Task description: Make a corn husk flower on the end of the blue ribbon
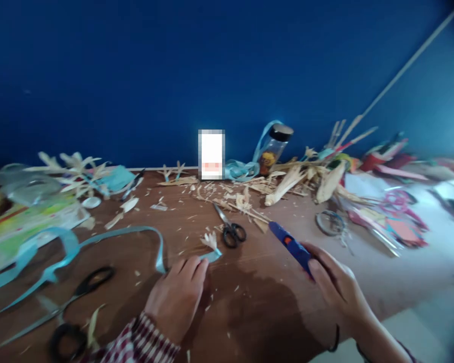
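My left hand [179, 292] rests low on the brown table, its fingers closed on a light blue ribbon [212, 255]. At the end of that ribbon, just past the fingertips, is a small pale husk piece [210, 240] with a frayed top. My right hand [335, 285] grips a long blue tool [291, 247] with an orange button, its far end pointing up and left; its exact kind is unclear. Small black-handled scissors [230, 229] lie between and beyond the hands. Larger black-handled scissors [62, 310] lie open at the lower left.
Loose blue ribbon [117, 232] curls across the left side. Dried husks [287, 186] and scraps lie along the blue wall [136, 91]. A black-lidded jar [274, 148] leans there. Roll of tape [330, 223], pink scissors [395, 201] and papers crowd the right; husk flowers [75, 169] stand left.
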{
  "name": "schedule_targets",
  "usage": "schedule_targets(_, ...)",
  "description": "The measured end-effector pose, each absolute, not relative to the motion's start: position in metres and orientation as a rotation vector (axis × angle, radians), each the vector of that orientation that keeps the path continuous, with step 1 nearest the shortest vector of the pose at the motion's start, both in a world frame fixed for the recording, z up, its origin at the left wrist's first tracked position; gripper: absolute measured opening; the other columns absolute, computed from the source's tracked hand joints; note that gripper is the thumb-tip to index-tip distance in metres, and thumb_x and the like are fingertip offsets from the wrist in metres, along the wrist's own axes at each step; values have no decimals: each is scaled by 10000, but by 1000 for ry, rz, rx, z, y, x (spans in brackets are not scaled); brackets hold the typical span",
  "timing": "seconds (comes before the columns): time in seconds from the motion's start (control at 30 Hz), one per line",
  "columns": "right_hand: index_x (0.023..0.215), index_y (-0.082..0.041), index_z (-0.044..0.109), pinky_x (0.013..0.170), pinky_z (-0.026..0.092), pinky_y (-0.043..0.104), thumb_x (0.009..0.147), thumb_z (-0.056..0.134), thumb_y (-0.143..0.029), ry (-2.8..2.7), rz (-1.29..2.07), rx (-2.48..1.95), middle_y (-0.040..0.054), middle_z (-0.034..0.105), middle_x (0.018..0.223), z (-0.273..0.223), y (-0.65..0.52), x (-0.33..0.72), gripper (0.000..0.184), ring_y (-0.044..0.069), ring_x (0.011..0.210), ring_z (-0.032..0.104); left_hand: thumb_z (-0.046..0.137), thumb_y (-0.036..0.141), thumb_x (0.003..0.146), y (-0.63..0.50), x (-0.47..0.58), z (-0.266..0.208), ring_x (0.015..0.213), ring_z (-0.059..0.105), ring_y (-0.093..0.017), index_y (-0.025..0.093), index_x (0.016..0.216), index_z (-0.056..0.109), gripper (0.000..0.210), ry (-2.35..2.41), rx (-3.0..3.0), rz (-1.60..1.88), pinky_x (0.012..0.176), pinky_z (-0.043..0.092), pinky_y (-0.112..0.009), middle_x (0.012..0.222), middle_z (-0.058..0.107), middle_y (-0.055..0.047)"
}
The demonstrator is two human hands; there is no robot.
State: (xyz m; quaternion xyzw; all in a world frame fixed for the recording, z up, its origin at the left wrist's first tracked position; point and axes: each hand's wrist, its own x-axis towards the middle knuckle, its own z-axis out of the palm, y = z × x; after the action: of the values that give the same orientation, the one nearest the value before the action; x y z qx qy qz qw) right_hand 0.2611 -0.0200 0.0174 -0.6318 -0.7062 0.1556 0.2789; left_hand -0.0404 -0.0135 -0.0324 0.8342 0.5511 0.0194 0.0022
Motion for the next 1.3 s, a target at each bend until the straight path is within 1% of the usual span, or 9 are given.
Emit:
schedule_targets(0.1, 1169, -169, 537, 704, 491, 314, 861, 453, -345, -1904, -43, -1877, 104, 682, 991, 10, -16, 293, 365, 232, 829, 655, 442, 45, 811, -11, -46, -39, 884, 568, -201, 192, 1171, 592, 417, 1643, 2733, 127, 747, 495, -315, 1027, 622, -68)
schedule_targets(0.23, 1206, -186, 527, 586, 463, 294, 862, 456, -346, -1717, -460, -2208, 84, 708, 914, 4, -6, 331, 386, 226, 717, 667, 413, 21, 773, -9, -50, -44, 873, 568, -193, 220, 1172, 601, 484, 1605, 2746, 230, 727, 492, -281, 1008, 621, -75)
schedule_targets(0.37, 1223, -183, 503, 571, 432, 289, 888, 414, -326, -1685, -584, -2346, 96, 687, 1028, -2, 4, 350, 375, 223, 750, 665, 398, 21, 746, -6, -53, -45, 850, 570, -212, 252, 1153, 619, 517, 1542, 2751, 321, 705, 497, -296, 942, 633, -74)
schedule_targets(0.6, 1096, -177, 536, 599, 415, 292, 896, 411, -356, -1750, -532, -2437, 93, 667, 862, -19, 7, 344, 297, 241, 834, 622, 393, 18, 757, -9, -50, -45, 862, 574, -217, 274, 1151, 616, 520, 1585, 2729, 403, 731, 496, -308, 922, 632, -67)
schedule_targets(0.83, 1093, -193, 543, 560, 425, 317, 878, 418, -459, -1777, -489, -2394, 110, 637, 994, 2, -1, 347, 364, 255, 785, 625, 447, 39, 811, -11, -44, -43, 861, 576, -198, 190, 1160, 596, 409, 1663, 2773, 147, 716, 491, -296, 1010, 626, -61)
schedule_targets(1.0, 959, -177, 584, 586, 452, 273, 873, 456, -360, -1977, 161, -1863, 64, 666, 817, 26, 12, 284, 240, 178, 659, 612, 444, 65, 843, -14, -36, -30, 848, 583, -188, 205, 1099, 609, 335, 1797, 2692, 135, 651, 494, -284, 970, 625, -45)
schedule_targets(1.1, 925, -200, 609, 666, 450, 255, 900, 447, -279, -2221, 511, -1493, 40, 676, 841, 27, 29, 213, 183, 157, 719, 616, 457, 92, 853, -15, -34, -27, 861, 584, -190, 204, 1083, 610, 298, 1820, 2664, 162, 655, 493, -282, 955, 625, -48)
schedule_targets(1.2, 906, -199, 625, 694, 424, 259, 881, 498, -260, -2394, 519, -1363, 45, 676, 852, 18, 47, 155, 143, 172, 785, 616, 471, 162, 871, -15, -36, -28, 864, 586, -200, 189, 1074, 609, 248, 1793, 2638, 179, 646, 496, -288, 942, 624, -55)
schedule_targets(1.3, 864, -204, 636, 622, 389, 257, 854, 555, -331, -2447, 490, -1428, 32, 677, 770, 8, 62, 128, 150, 176, 705, 617, 465, 158, 873, -14, -38, -28, 849, 589, -205, 194, 1060, 609, 239, 1762, 2637, 160, 633, 499, -295, 913, 625, -44)
